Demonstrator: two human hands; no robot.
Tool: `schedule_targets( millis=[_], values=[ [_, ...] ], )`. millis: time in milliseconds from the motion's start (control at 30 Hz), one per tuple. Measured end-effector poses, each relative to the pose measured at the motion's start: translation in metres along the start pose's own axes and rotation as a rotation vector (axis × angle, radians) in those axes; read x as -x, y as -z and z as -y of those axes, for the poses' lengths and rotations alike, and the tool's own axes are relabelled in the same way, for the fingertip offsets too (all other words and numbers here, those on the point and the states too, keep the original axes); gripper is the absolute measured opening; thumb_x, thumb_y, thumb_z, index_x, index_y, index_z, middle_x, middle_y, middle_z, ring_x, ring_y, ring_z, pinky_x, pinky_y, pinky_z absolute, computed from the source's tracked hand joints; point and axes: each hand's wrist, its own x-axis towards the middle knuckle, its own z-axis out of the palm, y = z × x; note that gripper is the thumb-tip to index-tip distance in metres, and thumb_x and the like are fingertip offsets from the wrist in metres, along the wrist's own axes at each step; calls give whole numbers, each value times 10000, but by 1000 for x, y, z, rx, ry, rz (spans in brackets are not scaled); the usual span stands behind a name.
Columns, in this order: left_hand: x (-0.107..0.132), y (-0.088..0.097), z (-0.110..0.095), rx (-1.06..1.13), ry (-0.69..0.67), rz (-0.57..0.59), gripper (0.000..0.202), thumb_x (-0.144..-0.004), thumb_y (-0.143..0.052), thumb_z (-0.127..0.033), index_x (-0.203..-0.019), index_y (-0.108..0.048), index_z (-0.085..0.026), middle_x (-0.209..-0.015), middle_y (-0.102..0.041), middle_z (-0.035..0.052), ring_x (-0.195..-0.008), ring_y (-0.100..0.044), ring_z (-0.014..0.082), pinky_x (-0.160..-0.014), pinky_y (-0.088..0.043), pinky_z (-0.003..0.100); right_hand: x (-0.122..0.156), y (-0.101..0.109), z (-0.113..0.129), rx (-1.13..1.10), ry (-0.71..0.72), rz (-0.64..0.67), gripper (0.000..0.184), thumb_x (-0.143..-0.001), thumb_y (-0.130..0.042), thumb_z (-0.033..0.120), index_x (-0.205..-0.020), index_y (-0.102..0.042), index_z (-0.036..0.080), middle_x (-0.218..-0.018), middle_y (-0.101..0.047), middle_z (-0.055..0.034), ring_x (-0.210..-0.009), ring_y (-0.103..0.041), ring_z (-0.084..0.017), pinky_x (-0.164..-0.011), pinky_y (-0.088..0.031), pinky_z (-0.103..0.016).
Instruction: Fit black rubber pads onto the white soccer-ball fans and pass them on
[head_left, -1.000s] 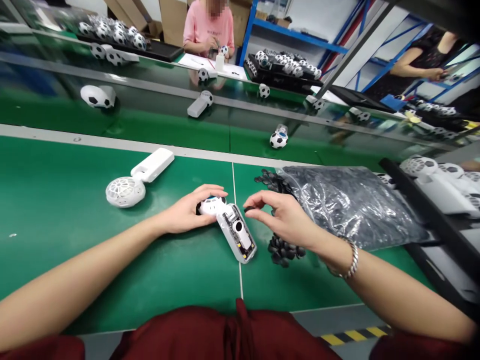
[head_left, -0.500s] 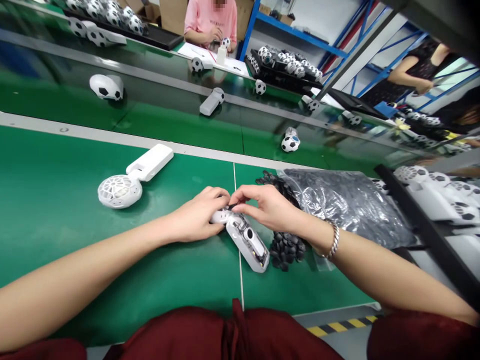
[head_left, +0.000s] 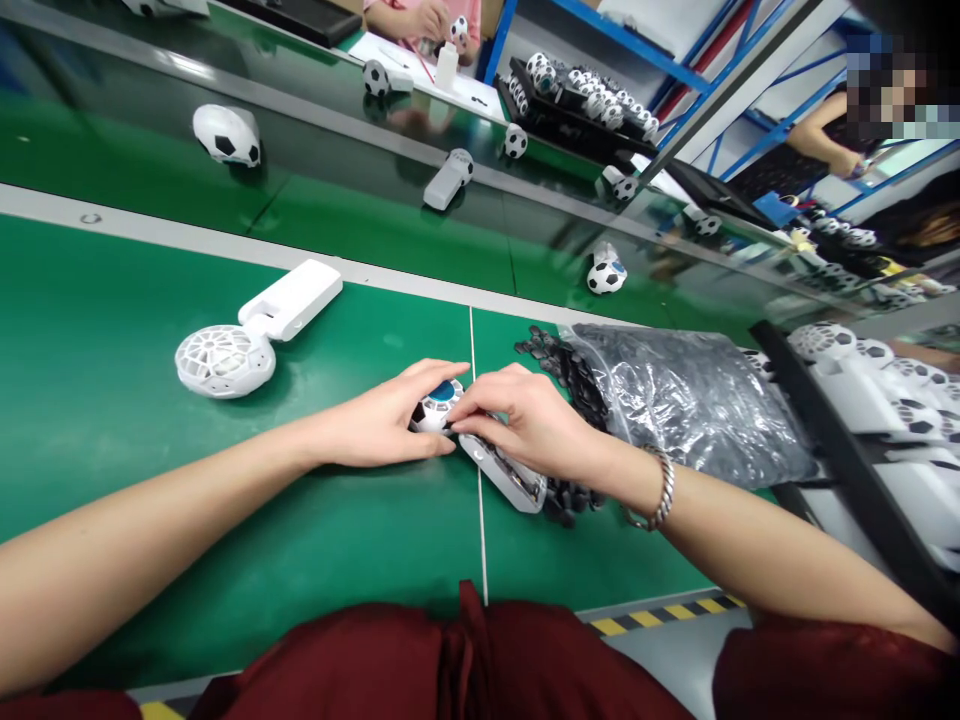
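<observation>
My left hand (head_left: 379,415) curls its thumb and fingers around the round soccer-ball head (head_left: 439,405) of a white device. The head has black patches and a blue disc on top. Its long white handle (head_left: 510,478) points down to the right, its hollow side partly hidden under my right hand (head_left: 517,420). My right thumb and index finger pinch at the near edge of the ball, where a small dark bit shows at the fingertips. Just right of the device lies a pile of small black pieces (head_left: 574,385), spilling from a clear plastic bag (head_left: 690,410).
Another white device (head_left: 225,360) with an open-lattice head lies at left. Beyond a pale strip, a green conveyor (head_left: 360,220) carries several soccer-ball devices. A black-edged tray (head_left: 840,430) of white parts stands at right. Across the line, people work beside trays of balls.
The device in my left hand has been turned so that the patched ball and blue disc show. My right hand now covers more of the handle. Devices on the conveyor have shifted right.
</observation>
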Motion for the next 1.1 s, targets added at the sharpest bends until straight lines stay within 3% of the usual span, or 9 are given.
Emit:
schedule_targets(
  millis=[167, 367, 633, 967, 1100],
  values=[
    [1, 5, 3, 64, -24, 27, 605, -799, -561, -410, -1318, -317, -217, -1373, -339, 84, -1276, -321, 239, -1071, -276, 391, -3, 4, 0, 32, -7, 28, 56, -795, -599, 189, -774, -650, 193, -772, -697, 8, -764, -623, -139, -737, -375, -275],
    [1, 3, 3, 82, -78, 26, 530, -817, -560, -354, -1287, -363, -209, -1332, -380, 81, -1257, -338, 219, -1066, -288, 350, -8, 10, 0, 34, 75, 110, 71, -790, -591, 148, -764, -648, 181, -783, -690, 2, -784, -622, -133, -705, -375, -249],
    [1, 0, 1, 38, -102, -4, 423, -841, -511, -281, -1237, -386, -195, -1277, -411, 94, -1224, -365, 207, -1047, -312, 365, -8, 6, 1, 68, 52, 65, 49, -781, -609, 170, -741, -630, 189, -757, -687, 17, -768, -612, -142, -709, -337, -278],
    [1, 3, -2, 29, -72, 18, 402, -839, -496, -271, -1219, -391, -193, -1274, -402, 87, -1220, -359, 209, -1042, -318, 358, -4, -1, -1, -96, -42, -5, 47, -765, -613, 171, -739, -573, 172, -727, -601, -4, -720, -549, -120, -672, -419, -246],
    [0, 3, -3, 21, -62, 20, 448, -834, -485, -269, -1258, -352, -209, -1316, -372, 83, -1254, -326, 221, -1062, -289, 386, -6, 1, -4, -129, -163, -38, 270, -701, -677, 242, -908, -517, 172, -916, -567, -47, -832, -549, -152, -716, -462, -295]
  ],
)
